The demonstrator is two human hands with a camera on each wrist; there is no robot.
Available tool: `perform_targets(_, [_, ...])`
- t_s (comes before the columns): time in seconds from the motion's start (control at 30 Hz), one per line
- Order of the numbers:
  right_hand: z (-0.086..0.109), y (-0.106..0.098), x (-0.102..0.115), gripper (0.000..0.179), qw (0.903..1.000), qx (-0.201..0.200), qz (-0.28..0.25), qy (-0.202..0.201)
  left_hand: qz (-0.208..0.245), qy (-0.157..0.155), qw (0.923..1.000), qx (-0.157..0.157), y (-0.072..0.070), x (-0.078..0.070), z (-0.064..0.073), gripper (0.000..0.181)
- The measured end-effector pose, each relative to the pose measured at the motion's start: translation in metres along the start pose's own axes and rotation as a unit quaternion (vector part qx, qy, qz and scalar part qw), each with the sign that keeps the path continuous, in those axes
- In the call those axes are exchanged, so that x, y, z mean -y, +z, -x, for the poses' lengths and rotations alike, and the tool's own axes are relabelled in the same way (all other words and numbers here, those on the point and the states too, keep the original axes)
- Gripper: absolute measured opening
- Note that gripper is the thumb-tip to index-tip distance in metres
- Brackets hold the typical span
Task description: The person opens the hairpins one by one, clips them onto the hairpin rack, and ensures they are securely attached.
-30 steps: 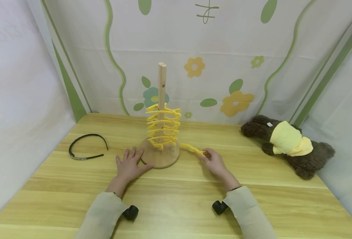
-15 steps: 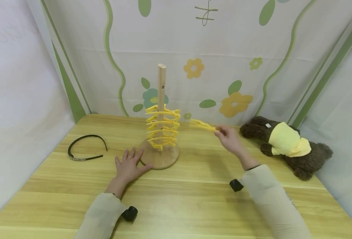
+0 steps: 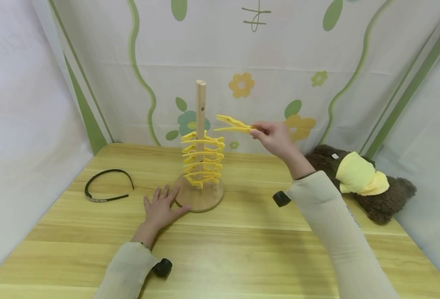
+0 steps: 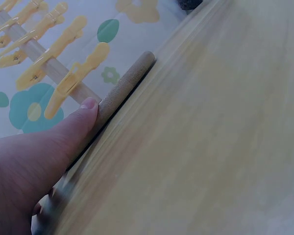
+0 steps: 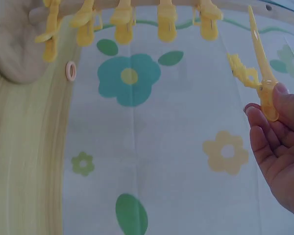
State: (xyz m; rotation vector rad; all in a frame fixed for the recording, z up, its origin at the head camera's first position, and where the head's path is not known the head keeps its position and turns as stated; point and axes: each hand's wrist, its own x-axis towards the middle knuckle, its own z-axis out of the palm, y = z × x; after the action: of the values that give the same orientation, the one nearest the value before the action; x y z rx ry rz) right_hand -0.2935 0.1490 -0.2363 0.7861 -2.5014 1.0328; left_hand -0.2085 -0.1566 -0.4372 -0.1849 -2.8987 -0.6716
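Observation:
My right hand (image 3: 276, 137) pinches a yellow hair clip (image 3: 233, 124) by its handle end, up in the air to the right of a wooden post (image 3: 201, 99). In the right wrist view the clip's two arms (image 5: 257, 49) stand spread apart, thumb on one side and fingers on the other. Several yellow hair clips (image 3: 214, 155) are clamped on the post one above another, below its bare upper part. Near the post's round wooden base (image 3: 201, 201) my left hand (image 3: 160, 211) lies with fingers spread, its thumb touching the base's rim.
A black headband (image 3: 106, 200) lies at the left of the wooden table (image 3: 223, 257). To the right is a brown plush toy (image 3: 384, 203) in a yellow top. A flower-patterned cloth (image 3: 272, 50) hangs behind. The right wrist view shows a small pinkish ring (image 5: 71, 71).
My right hand has lifted the hair clip from table height, first rightward, then up and back toward the post. The clip's arms have spread apart. My left hand has stayed put.

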Motion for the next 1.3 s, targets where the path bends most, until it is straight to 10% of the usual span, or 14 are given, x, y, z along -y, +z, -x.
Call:
perform_targets(0.6, [-0.031,0.041,0.037,0.023,0.9965,0.050,-0.063,-0.022,0.005,-0.001,1.0000,0.003,0.002,0.001,0.001,0.084])
perform_targets(1.3, [-0.035,0.038,0.043,0.027,0.9875,0.105,-0.117,-0.012,0.007,-0.001,1.0000,0.005,-0.002,-0.002,0.000,0.082])
